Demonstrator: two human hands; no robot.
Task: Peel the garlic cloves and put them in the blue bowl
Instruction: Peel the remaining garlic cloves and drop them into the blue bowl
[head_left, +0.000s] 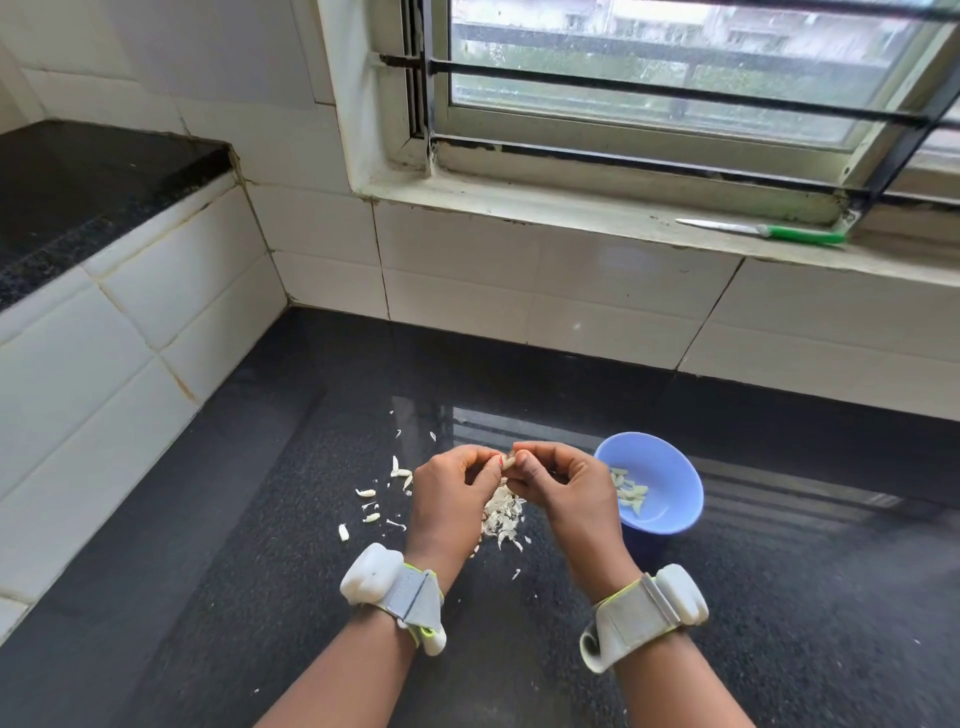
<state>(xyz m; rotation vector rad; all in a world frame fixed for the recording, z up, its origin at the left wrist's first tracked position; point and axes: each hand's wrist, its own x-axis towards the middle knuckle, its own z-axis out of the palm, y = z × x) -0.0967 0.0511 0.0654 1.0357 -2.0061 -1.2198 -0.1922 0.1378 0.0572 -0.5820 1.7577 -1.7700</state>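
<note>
Both hands — left hand, right hand — meet fingertip to fingertip above the dark surface, pinching one garlic clove between them. The blue bowl, holding peeled cloves, sits just right of the right hand — the nearer one.

Daylight from the window at upper right, bright and slightly washed out there. Dark glossy countertop mirrors the window bars as glare streaks at centre right. Soft shadows, even light on the white tiles. Wide-angle bending at the frame edges. Mild softness overall, lower corners dimmer.
</note>
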